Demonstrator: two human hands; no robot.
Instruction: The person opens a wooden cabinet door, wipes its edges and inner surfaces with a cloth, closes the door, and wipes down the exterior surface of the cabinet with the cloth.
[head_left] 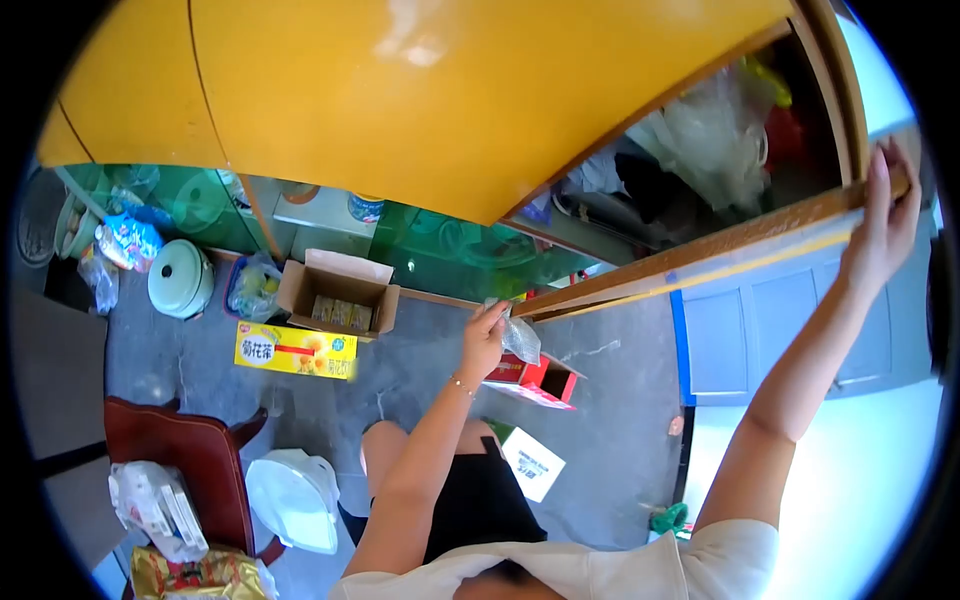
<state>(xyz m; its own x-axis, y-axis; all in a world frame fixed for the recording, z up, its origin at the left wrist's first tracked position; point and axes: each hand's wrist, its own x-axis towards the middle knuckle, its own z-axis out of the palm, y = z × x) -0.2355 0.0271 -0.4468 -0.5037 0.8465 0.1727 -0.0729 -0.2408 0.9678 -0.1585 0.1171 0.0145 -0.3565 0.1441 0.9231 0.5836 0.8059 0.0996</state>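
My left hand (pixel 484 343) has its fingers closed at the lower corner of the open wooden cabinet door (pixel 700 250), beside a small clear plastic bag (pixel 521 338). Whether it grips the bag, the door or both is unclear. Up at the right, my right hand (pixel 884 215) is wrapped round the far end of the same door's edge. Behind the door, the open cabinet compartment holds white plastic bags (pixel 715 135) and dark items. Below my left hand stands an open red box (pixel 540 380).
An open cardboard box (pixel 338 295), a yellow box (pixel 295 350) and a pale green pot (pixel 180 279) stand on the floor by the glass-front cabinet. Lower left are a brown chair (pixel 185 450) and a white bin (pixel 293 498). A white box (pixel 532 463) lies near my knees.
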